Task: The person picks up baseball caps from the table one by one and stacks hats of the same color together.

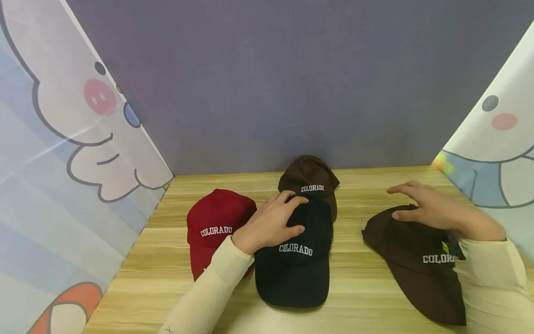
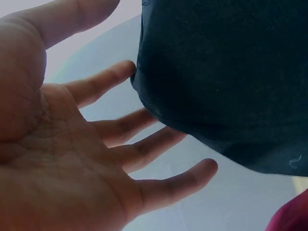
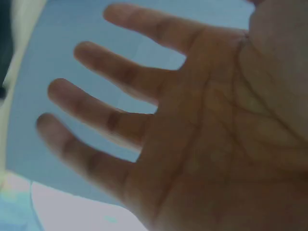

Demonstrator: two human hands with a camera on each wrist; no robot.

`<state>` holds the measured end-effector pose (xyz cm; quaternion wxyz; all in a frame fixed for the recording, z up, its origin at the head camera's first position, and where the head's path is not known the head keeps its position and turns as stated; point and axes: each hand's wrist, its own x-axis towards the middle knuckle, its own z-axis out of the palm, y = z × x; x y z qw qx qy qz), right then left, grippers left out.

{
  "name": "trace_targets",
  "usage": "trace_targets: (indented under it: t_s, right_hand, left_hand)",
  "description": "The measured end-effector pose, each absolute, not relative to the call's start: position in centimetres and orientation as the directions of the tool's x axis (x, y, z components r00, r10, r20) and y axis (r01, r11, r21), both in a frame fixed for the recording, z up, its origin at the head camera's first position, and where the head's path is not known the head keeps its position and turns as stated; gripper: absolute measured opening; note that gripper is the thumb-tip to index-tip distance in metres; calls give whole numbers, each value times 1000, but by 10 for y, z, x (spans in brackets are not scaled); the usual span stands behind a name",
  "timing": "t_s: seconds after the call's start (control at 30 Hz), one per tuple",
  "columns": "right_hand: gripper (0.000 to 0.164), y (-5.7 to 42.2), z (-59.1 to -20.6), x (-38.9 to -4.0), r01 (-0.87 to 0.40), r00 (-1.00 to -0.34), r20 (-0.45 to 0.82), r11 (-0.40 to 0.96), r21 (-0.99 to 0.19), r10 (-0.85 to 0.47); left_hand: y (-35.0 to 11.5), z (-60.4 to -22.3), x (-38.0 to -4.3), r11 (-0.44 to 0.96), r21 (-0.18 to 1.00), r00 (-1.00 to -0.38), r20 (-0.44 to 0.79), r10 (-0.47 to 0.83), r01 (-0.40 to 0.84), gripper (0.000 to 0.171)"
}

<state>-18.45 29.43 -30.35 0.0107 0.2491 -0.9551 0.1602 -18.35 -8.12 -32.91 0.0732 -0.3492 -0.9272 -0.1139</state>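
My left hand [image 1: 271, 222] is over the crown of a black cap [image 1: 294, 280] lettered COLORADO, fingers and thumb spread. In the left wrist view its fingertips reach the edge of the dark cloth, with some tips hidden behind it. To the right, my right hand [image 1: 438, 208] hovers above a dark brown cap [image 1: 409, 260], also lettered COLORADO and turned with its brim toward the front right. Nothing lies against the palm in the right wrist view, where the fingers [image 3: 106, 70] are spread. The sleeve covers part of that cap's lettering.
A red cap [image 1: 219, 213] sits left of the black one, partly behind the left forearm. Behind the black cap stands another brown cap [image 1: 308, 174], overlapped by it. A grey panel [image 1: 292, 83] closes off the back of the wooden table [image 1: 137, 278], with cartoon-printed sheets on both sides.
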Motion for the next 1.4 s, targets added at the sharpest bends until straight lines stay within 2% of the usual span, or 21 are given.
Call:
trace_targets:
  t_s: [0.13,0.3,0.4,0.53,0.83,1.1,1.27,1.4]
  right_hand:
    - [71,326,-314,-185,-416,-898,-9,856,-307,-440]
    - [73,351,-324,-190,-384,-888,-75,821,-423,-454]
    - [76,353,-330,-195,-337,-875,-157,811,-478,-457]
    - [82,346,-335,-197,-271,-868,-260,842,-466,-423]
    - [84,325,-336,-204,-265,-889,-264,892,-367,-373]
    - [63,311,-336,-210,-342,-891,-182,877,-337,-417]
    - [54,310,-337,-211,-331,-875,-220,863,-382,-432]
    - [39,313,-339,-212,-321,-867,-238,856,-405,-439]
  left_hand:
    - [-83,-328,-186,724,178,-745,194,639,667,62]
    - [-83,-329,-189,712,184,-735,197,649,678,63]
    - [-83,-331,-189,714,178,-735,195,649,677,64]
    - [-80,-333,-188,720,165,-738,189,648,674,63]
    - [-80,-332,-188,720,186,-743,172,646,669,62]
    - [-82,-333,-189,713,198,-740,180,648,672,61]
    - [-83,-333,-190,710,197,-737,180,652,676,61]
    - [-83,-333,-189,708,200,-736,180,653,677,61]
